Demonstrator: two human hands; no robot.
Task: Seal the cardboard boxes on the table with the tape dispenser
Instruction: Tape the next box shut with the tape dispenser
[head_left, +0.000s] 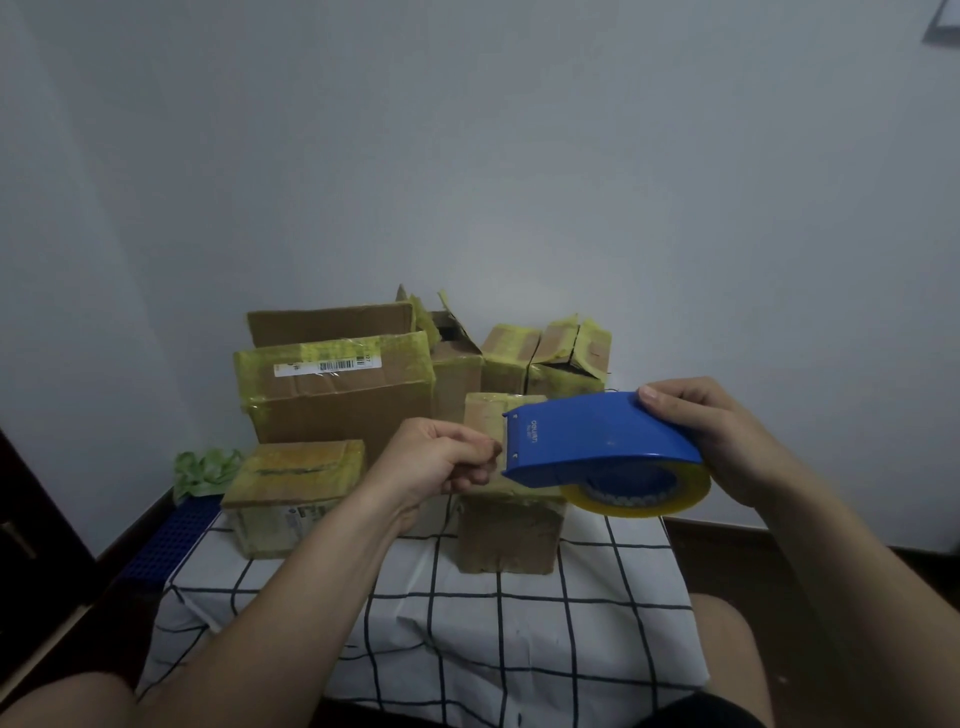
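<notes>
My right hand (711, 436) grips the blue tape dispenser (597, 441) in the air above the table, its yellowish tape roll (644, 493) hanging below. At the dispenser's front edge my left hand (441, 460) pinches the tape end. Right under the dispenser stands a small cardboard box (506, 535), partly hidden by both hands. A flat taped box (291, 493) lies to its left. Behind them sit a large box (337, 395) with a barcode label and open flaps, and two smaller boxes (545, 358) with raised taped flaps.
The table wears a white cloth with a black grid (467, 623). A green plastic bag (202, 467) and a blue crate (171, 540) lie at the left edge. The wall stands close behind the boxes. My knees are below the table's front edge.
</notes>
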